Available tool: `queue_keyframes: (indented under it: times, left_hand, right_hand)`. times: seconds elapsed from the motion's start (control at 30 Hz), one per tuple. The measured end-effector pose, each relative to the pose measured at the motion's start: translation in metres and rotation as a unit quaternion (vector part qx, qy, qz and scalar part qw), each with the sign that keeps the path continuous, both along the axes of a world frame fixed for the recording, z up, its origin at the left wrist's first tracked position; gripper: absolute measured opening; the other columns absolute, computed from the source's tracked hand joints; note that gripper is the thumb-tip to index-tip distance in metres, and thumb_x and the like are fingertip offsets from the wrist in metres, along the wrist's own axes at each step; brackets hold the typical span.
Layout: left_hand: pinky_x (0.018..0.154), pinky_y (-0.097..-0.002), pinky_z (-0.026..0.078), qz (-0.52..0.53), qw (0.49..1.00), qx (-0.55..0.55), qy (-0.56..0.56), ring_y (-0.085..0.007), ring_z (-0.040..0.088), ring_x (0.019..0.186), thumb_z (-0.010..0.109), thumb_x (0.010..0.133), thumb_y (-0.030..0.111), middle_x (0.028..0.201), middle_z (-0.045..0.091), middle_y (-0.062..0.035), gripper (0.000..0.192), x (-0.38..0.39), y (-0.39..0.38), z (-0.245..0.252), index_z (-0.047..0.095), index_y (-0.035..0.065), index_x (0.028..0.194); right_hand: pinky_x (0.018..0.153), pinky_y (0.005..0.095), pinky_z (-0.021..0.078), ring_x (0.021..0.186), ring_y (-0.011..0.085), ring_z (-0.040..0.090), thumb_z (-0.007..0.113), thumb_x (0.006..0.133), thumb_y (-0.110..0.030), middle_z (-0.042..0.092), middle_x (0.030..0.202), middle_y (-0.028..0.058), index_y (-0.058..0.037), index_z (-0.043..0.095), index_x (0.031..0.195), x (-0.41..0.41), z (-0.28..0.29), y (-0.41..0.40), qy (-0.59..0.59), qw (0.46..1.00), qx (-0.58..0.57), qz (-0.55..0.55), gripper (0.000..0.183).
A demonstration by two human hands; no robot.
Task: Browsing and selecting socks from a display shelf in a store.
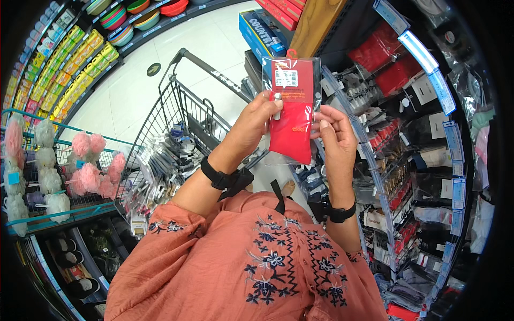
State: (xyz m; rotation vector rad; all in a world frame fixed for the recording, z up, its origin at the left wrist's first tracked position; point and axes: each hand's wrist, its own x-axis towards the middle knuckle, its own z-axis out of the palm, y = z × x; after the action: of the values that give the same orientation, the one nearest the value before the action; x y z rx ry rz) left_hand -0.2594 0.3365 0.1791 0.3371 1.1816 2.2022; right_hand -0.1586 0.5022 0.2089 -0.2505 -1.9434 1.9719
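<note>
A pack of red socks (pixel 291 128) in clear plastic, with a red card, a white label and a red hook at its top, is held up in front of me. My left hand (pixel 259 114) grips the pack's left edge, its thumb on the front beside a small whitish security tag (pixel 277 105). At the right edge, my right hand (pixel 335 132) has its fingertips against or just behind the plastic, thumb apart; how firmly it holds cannot be told. Both wrists wear black straps.
A black shopping cart (pixel 168 96) full of packaged socks (pixel 160 164) stands to the left. Racks of packaged socks with blue price rails (pixel 417 50) line the right side. Bath puffs (pixel 86 176) hang at far left. Beside a wooden post (pixel 317 26) is a blue box (pixel 261 34).
</note>
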Motion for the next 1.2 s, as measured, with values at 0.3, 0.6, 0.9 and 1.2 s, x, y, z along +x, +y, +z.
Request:
queue_keyframes:
  times: [0.3, 0.6, 0.9, 1.2]
  left_hand:
    - [0.103, -0.0376, 0.045, -0.008, 1.0, 0.014, 0.009, -0.0202, 0.057, 0.119, 0.054, 0.096, 0.024, 0.13, 0.056, -0.0134, 0.052, 0.0, 0.002, 0.009, 0.039, -0.0032, 0.137]
    - [0.092, -0.03, 0.049, 0.029, 0.998, -0.048, 0.041, -0.0137, 0.059, 0.106, 0.055, 0.096, 0.022, 0.12, 0.06, -0.0077, 0.046, 0.005, 0.002, 0.014, 0.045, -0.0015, 0.134]
    - [0.097, -0.0315, 0.043, 0.045, 0.888, -0.191, 0.416, -0.0215, 0.053, 0.115, 0.056, 0.098, 0.029, 0.125, 0.054, -0.0124, 0.053, 0.018, 0.005, 0.025, 0.044, 0.0056, 0.144]
    - [0.092, -0.0284, 0.044, 0.042, 0.898, -0.18, 0.398, -0.0157, 0.056, 0.103, 0.057, 0.098, 0.019, 0.111, 0.06, -0.0065, 0.029, 0.02, 0.009, 0.029, 0.061, 0.0017, 0.121]
  right_hand:
    - [0.078, 0.0255, 0.0511, 0.095, 0.0142, 0.064, 0.051, 0.098, -0.006, 0.065, 0.112, 0.0127, 0.0019, 0.056, 0.123, -0.001, 0.0, 0.005, -0.005, 1.0, 0.013, -0.006, 0.027]
    - [0.092, 0.026, 0.0474, 0.106, 0.0129, 0.06, 0.055, 0.096, -0.004, 0.062, 0.117, 0.0088, 0.0018, 0.058, 0.121, 0.0, 0.005, 0.003, 0.013, 0.998, 0.061, -0.014, 0.026]
    - [0.099, 0.0286, 0.0437, 0.117, 0.0169, 0.053, 0.06, 0.098, -0.021, 0.054, 0.129, 0.014, 0.0033, 0.045, 0.137, -0.002, 0.006, -0.01, 0.033, 0.994, -0.037, 0.094, 0.049]
    - [0.092, 0.0294, 0.0484, 0.102, 0.0141, 0.063, 0.05, 0.1, -0.015, 0.065, 0.116, 0.0084, 0.0026, 0.056, 0.124, -0.003, -0.015, 0.017, 0.011, 0.97, -0.244, 0.02, 0.03]
